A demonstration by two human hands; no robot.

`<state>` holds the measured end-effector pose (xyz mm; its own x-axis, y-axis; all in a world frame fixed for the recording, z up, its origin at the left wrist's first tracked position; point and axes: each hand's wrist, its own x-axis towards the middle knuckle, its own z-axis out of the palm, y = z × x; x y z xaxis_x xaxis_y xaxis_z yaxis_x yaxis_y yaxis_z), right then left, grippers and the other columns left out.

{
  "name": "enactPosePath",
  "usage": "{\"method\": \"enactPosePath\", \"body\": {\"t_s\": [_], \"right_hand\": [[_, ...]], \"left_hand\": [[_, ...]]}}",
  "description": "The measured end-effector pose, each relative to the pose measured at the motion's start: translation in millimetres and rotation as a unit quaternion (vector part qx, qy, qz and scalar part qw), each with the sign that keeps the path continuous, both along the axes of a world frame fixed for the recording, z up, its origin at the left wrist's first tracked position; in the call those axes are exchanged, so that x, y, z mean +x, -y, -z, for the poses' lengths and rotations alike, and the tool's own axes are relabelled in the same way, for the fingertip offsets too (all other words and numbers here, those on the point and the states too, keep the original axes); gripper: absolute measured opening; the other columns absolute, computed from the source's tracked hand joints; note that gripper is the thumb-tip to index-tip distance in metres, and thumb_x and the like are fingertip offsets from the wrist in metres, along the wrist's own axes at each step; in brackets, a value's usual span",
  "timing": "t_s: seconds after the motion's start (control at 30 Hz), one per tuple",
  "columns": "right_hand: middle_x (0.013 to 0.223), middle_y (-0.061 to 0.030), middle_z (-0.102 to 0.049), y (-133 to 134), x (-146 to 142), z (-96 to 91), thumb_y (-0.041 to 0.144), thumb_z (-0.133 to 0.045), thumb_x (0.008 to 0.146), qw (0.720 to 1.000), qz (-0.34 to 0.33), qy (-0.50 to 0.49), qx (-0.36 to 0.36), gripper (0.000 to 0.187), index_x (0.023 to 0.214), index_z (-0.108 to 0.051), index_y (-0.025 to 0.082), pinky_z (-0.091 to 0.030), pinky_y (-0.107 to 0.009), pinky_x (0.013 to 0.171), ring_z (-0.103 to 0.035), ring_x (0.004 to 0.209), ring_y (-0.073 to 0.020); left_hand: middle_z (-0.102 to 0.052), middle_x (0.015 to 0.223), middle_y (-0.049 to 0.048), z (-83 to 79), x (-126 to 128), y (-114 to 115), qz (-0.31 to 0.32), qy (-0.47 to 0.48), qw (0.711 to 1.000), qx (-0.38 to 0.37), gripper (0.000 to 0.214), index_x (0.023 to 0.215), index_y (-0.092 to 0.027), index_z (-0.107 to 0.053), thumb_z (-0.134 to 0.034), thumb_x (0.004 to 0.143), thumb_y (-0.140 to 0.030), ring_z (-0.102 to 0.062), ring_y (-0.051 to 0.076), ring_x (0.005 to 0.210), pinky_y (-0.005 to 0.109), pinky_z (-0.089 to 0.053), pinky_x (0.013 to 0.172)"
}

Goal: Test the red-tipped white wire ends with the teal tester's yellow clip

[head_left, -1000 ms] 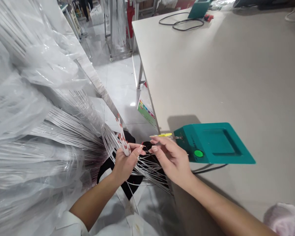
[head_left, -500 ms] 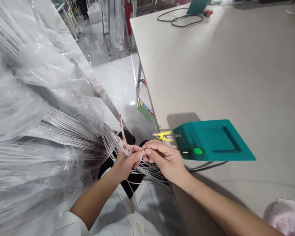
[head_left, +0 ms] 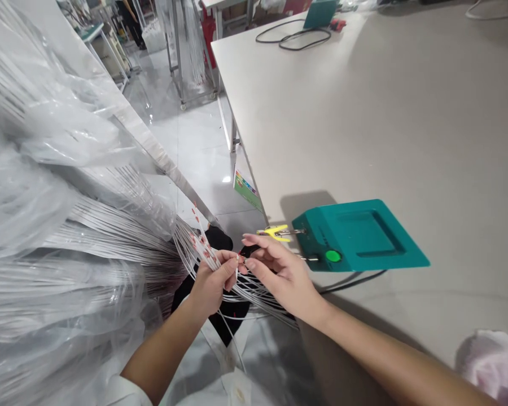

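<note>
Over my remote feed I see a white sleeve (head_left: 127,393) ending near the left elbow, a white top (head_left: 232,376), bare left hand (head_left: 215,282) and right hand (head_left: 281,273).

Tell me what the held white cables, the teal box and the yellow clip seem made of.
White cables: probably plastic-sheathed wire, smooth, judging by the even white skin and loose bends.
Teal box: painted metal or moulded plastic; the even, satin-looking colour leaves it open.
Yellow clip: likely plastic, from its bright uniform colour; too small to tell the finish.
</note>
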<state>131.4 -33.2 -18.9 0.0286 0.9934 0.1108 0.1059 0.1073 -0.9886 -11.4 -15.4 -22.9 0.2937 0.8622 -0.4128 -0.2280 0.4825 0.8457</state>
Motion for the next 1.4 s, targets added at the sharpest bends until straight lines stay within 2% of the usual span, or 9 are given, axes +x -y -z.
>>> {"method": "enactPosePath", "body": {"t_s": [0.2,0.43,0.5,0.6,0.77,1.0,1.1,1.27,1.4], "right_hand": [[0.080,-0.0059,-0.066,-5,11,-2.3,0.016,-0.048,0.085,0.959,-0.038,0.223,0.171,0.018,0.083,-0.066,0.019,-0.051,-0.027,0.065,-0.061,0.074,-0.0148],[0.070,-0.0079,-0.066,-7,21,-7.7,0.015,-0.047,0.083,0.763,-0.081,0.531,0.358,0.019,0.078,-0.066,0.013,-0.044,-0.030,0.059,-0.058,0.063,-0.0167],[0.067,-0.0077,-0.064,-7,20,-8.5,0.015,-0.046,0.083,0.776,-0.083,0.524,0.342,0.021,0.075,-0.065,0.013,-0.042,-0.029,0.057,-0.057,0.061,-0.0165],[0.066,-0.0064,-0.061,-6,16,-8.9,0.016,-0.044,0.083,0.870,-0.078,0.415,0.254,0.024,0.069,-0.062,0.014,-0.041,-0.027,0.056,-0.055,0.060,-0.0142],[0.052,0.0014,-0.049,-7,9,-13.1,0.028,-0.049,0.080,0.990,-0.107,0.069,-0.066,0.026,0.059,-0.058,0.016,-0.035,-0.022,0.045,-0.044,0.047,-0.0084],[0.047,0.0056,-0.047,-7,0,-16.2,0.035,-0.073,0.055,0.834,-0.145,-0.349,-0.401,0.027,0.057,-0.057,0.014,-0.034,-0.018,0.031,-0.039,0.032,-0.0038],[0.048,0.0058,-0.046,-5,-1,-16.3,0.041,-0.071,0.059,0.848,-0.144,-0.334,-0.385,0.031,0.060,-0.056,0.014,-0.035,-0.018,0.032,-0.042,0.032,-0.0045],[0.070,-0.0008,-0.057,-2,3,-19.1,0.042,-0.059,0.077,0.994,-0.025,-0.012,-0.110,0.026,0.085,-0.060,0.017,-0.047,-0.023,0.047,-0.052,0.048,-0.0082],[0.093,-0.0074,-0.061,1,4,-18.7,0.027,-0.058,0.081,0.973,-0.005,0.190,0.131,0.013,0.093,-0.060,0.020,-0.051,-0.026,0.058,-0.058,0.063,-0.0115]], "left_hand": [[-0.040,0.041,-0.0061,-4.5,0,2,0.057,-0.115,0.989,0.073,0.025,0.068,-0.013,-0.062,-0.061,0.074,-0.037,-0.032,0.005,0.038,0.021,-0.021,0.041],[-0.053,0.053,-0.0015,-4.7,8,13,0.023,-0.240,0.958,0.152,0.015,0.062,-0.015,-0.062,-0.055,0.074,-0.020,-0.044,0.010,0.051,0.023,-0.037,0.052],[-0.059,0.059,0.0006,-1.3,9,15,0.017,-0.253,0.950,0.180,0.015,0.063,-0.015,-0.062,-0.054,0.075,-0.018,-0.050,0.012,0.058,0.024,-0.041,0.058],[-0.065,0.069,0.0025,-0.2,7,16,-0.001,-0.266,0.937,0.227,0.011,0.073,-0.016,-0.066,-0.055,0.075,-0.017,-0.057,0.015,0.066,0.026,-0.044,0.066],[-0.069,0.074,0.0040,-3.1,1,17,-0.026,-0.297,0.903,0.310,0.016,0.080,-0.018,-0.068,-0.055,0.074,-0.012,-0.062,0.017,0.070,0.026,-0.047,0.068],[-0.070,0.078,0.0041,3.7,-1,20,-0.048,-0.324,0.863,0.385,0.019,0.085,-0.017,-0.067,-0.050,0.079,-0.016,-0.063,0.016,0.073,0.026,-0.048,0.070],[-0.068,0.073,0.0039,-0.6,2,18,-0.061,-0.303,0.898,0.314,0.017,0.081,-0.016,-0.067,-0.051,0.079,-0.020,-0.062,0.015,0.070,0.025,-0.047,0.067],[-0.064,0.067,0.0020,-11.2,1,13,-0.062,-0.244,0.948,0.195,0.020,0.079,-0.014,-0.068,-0.056,0.079,-0.030,-0.054,0.011,0.058,0.022,-0.043,0.058],[-0.061,0.063,0.0004,-18.8,-2,11,-0.046,-0.206,0.963,0.169,0.019,0.074,-0.013,-0.068,-0.060,0.075,-0.030,-0.050,0.010,0.058,0.022,-0.041,0.057]]}}
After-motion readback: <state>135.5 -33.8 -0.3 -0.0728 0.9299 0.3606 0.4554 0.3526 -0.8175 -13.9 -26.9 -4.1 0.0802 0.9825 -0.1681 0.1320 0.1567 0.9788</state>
